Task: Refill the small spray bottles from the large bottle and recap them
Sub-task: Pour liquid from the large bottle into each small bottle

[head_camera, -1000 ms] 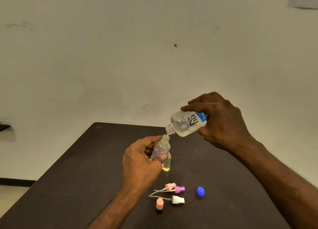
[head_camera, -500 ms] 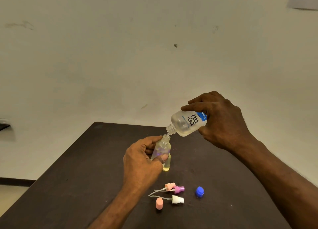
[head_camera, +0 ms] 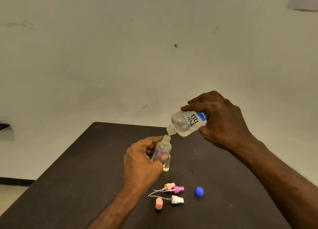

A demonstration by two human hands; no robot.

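While your right hand [head_camera: 222, 123] grips the large bottle [head_camera: 188, 124] with fingers curled around its body, you tip it so its open neck points down at the mouth of the small spray bottle [head_camera: 163, 147]. Your left hand [head_camera: 142, 161] holds this small clear bottle, thumb and fingers wrapped around it, above the dark table [head_camera: 77, 177]. Just behind the small spray bottle stands a second small bottle [head_camera: 167, 165] with yellowish liquid at the bottom, partly hidden. Nearer to you than the small spray bottle, three spray heads lie on the table: a peach one [head_camera: 169, 186], a purple one [head_camera: 179, 189] touching it, and a white one [head_camera: 177, 199]. A peach cap [head_camera: 159, 203] lies left of the white one, and a blue cap [head_camera: 199, 191] lies to the right.
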